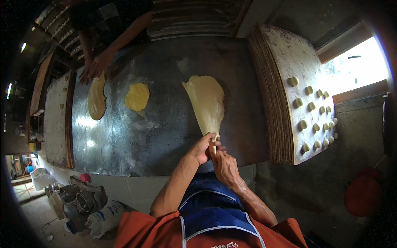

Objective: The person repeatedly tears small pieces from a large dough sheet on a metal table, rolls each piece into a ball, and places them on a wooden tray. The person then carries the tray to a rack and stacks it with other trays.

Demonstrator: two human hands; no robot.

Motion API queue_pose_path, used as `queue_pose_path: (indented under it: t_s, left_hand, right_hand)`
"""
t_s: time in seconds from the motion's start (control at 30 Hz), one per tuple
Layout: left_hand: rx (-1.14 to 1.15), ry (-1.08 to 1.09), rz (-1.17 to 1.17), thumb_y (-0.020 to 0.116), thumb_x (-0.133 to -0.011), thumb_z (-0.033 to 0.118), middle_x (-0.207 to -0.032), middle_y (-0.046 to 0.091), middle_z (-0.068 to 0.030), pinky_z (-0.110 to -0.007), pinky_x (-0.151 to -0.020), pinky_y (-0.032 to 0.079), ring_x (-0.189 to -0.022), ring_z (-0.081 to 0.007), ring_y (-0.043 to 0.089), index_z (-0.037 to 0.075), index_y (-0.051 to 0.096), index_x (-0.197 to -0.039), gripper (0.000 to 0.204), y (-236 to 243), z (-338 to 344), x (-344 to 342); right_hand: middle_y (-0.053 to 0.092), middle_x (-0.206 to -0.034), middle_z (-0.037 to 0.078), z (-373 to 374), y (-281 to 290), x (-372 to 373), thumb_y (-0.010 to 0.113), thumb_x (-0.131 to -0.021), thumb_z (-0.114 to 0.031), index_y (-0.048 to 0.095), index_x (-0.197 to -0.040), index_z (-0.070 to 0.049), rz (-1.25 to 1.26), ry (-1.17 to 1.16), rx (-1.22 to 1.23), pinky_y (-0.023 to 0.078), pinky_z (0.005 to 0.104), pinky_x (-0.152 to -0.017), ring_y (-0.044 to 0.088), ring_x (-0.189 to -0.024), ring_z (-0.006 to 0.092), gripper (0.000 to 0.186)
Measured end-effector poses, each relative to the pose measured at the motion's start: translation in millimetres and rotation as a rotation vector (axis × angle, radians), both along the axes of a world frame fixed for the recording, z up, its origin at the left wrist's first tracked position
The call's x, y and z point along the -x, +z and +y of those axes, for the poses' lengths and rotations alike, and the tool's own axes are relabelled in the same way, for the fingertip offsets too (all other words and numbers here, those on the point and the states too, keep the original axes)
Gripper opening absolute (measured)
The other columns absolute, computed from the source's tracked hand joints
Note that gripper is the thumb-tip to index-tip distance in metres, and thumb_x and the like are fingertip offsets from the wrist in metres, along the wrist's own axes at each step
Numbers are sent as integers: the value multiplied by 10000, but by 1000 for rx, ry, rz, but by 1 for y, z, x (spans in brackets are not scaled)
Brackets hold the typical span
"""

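A large pale piece of dough (206, 99) lies on the dark metal table and narrows to a thin neck toward me. My left hand (202, 148) is wrapped round that neck at the table's near edge. Just below and to the right, my right hand (225, 163) is closed at the thin end, its fingers curled against the dough. A small strip of dough shows between the two hands. Farther left lie a yellow flattened piece (137, 97) and a long pale piece of dough (97, 99).
Another person's hands (97, 68) touch the far end of the long dough. At right, a stack of boards (273, 95) carries several small dough balls (316, 127) on top. Boards (58, 124) stand at the left end of the metal table (165, 120). Machinery (78, 202) sits on the floor.
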State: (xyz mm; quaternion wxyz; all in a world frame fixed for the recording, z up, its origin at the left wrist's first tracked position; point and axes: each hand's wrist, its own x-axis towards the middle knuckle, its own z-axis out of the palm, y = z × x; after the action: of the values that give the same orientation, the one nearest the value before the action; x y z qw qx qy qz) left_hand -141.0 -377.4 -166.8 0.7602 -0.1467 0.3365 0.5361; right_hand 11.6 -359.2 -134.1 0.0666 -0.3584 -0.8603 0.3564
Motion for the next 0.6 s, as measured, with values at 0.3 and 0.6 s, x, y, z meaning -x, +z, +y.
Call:
queue_pose_path:
  t_s: [0.3,0.6]
  left_hand:
    - [-156,-75,813,460,-1083,338,-1149,582,-129,-394,-826,514,-1046,-221,607,42,542,-1176,321,27,-38,-6]
    - [-366,-608,1739,504,-1016,188,-792,646,-255,-517,-733,502,-772,-447,651,-7,565,-858,258,99,-56,-19]
  right_hand:
    - [675,-1146,90,71,67,55,677,-968,-97,585,-1338,-21,582,269,904,518,359,-978,660,-1120,188,389]
    - [674,-1002,41,41,-35,136,662,-1030,-262,664,-1140,-16,581,471,989,508,324,-803,610,-919,128,270]
